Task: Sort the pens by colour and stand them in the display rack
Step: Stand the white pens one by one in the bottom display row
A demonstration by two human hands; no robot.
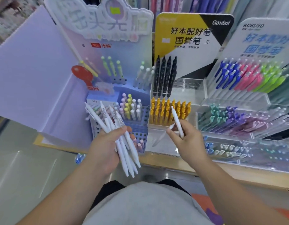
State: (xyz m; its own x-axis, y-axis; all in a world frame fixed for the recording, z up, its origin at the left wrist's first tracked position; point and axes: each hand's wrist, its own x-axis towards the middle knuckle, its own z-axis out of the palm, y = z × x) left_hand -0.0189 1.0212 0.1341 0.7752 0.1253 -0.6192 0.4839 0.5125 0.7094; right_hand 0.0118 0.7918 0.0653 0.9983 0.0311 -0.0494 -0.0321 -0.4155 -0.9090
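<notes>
Lower centre of frame: left hand (106,143) clenched round fanned bundle of slim white plastic pens (124,151), right hand (187,140) pinching single white pen (177,122) before blue perforated display rack (140,133); judged light, stiff, slippery, best gripped mid-barrel.
</notes>
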